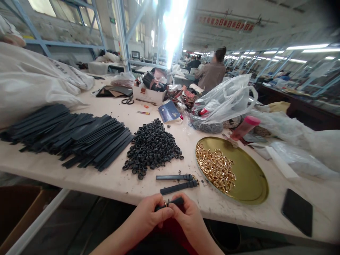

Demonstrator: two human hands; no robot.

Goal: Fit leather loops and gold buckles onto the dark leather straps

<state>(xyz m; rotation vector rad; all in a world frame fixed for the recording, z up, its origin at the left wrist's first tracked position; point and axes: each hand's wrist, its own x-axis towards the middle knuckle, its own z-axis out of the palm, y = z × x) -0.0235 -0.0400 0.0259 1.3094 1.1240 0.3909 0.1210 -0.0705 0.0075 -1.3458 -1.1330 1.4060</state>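
Left hand (152,211) and right hand (188,209) both pinching dark strap (177,201) before table edge; gold-coloured fitting (166,204) between. Best: fingertips close to metal, strap untwisted. Just beyond, two fitted straps (174,188), useful pattern. Farther: dark strap loops (152,143), heaped.

At the upper right of the frame, we see a long, reddish, rectangular banner (224,23) hung below the ceiling; on it we can make out the Chinese characters 日事日毕, while the rest is too blurred for us to read surely. At the upper left, a small, green, rectangular sign (112,20) bears pale marks we cannot decipher. Dark print on the bulging white woven sack (67,69) at the left, small markings on the flat blue booklet (170,112) and the brown label on the white cardboard box (148,95), both near the centre, stay illegible to us.
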